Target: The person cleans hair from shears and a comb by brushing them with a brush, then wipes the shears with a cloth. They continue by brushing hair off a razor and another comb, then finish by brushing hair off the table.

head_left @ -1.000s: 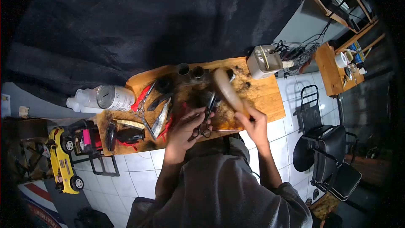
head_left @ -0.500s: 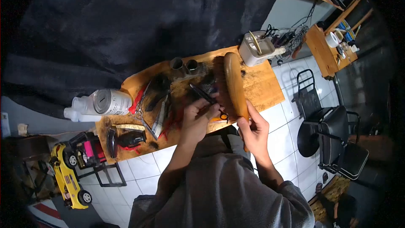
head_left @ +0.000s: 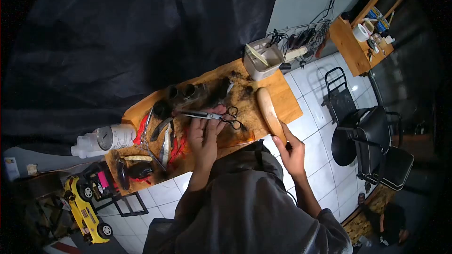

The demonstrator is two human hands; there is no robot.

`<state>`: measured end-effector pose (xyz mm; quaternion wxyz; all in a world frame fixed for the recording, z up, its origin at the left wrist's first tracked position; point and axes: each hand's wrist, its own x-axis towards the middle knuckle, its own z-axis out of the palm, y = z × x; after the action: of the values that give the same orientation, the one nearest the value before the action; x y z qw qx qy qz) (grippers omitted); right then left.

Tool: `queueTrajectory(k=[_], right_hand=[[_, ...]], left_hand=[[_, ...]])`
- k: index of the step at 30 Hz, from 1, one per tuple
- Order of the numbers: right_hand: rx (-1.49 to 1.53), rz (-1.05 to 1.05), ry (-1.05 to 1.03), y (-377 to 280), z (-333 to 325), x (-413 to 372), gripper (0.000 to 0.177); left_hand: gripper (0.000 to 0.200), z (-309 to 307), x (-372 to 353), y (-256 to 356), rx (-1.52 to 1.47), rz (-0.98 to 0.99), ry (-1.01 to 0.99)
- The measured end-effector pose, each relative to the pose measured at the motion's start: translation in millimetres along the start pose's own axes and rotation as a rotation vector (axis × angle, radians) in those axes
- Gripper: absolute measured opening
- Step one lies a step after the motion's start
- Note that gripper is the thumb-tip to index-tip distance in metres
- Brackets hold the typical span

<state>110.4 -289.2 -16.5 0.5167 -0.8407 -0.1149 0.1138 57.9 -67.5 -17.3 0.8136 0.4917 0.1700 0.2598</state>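
My left hand is over the wooden table, its fingers under a pair of scissors whose black finger rings point right. In my right hand is the handle end of a long wooden brush, held at the table's front edge with its back up. Dark hair clippings lie scattered on the wood. Left of my left hand are red cloth or straps, a black curved piece and several metal tools.
A square bin stands at the table's back right, bottles and a white can at its left end. Beyond are a black chair, a yellow toy car, a second wooden table and a person at lower right.
The brush has moved away from my left hand, to the right and lower. The scissors now lie across my left fingers, further left and turned. The view has shifted.
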Motion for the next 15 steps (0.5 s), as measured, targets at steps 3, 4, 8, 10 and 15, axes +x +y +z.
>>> queueTrajectory(k=[3, 4, 8, 10, 15], right_hand=[[0.231, -0.045, 0.04, -6.3, 7.8, 6.5, 0.043], [0.188, -0.093, -0.024, -12.7, 8.0, 9.2, 0.044], [0.156, -0.316, -0.258, -32.1, 13.3, 23.8, 0.049], [0.135, -0.342, -0.29, -23.9, 13.1, 28.7, 0.05], [0.063, -0.303, -0.212, 16.7, 4.8, 39.0, 0.044]], left_hand=[[0.023, 12.3, -2.8, -7.9, 0.254, 0.02, 0.005], [0.023, 10.4, -4.7, -17.8, 0.364, 0.047, 0.014], [0.024, 26.1, -11.4, -34.5, 0.252, 0.092, 0.074], [0.022, 25.4, -11.8, -33.2, 0.404, 0.19, 0.075], [0.024, 11.4, -3.6, -42.0, 0.121, 0.206, 0.172]])
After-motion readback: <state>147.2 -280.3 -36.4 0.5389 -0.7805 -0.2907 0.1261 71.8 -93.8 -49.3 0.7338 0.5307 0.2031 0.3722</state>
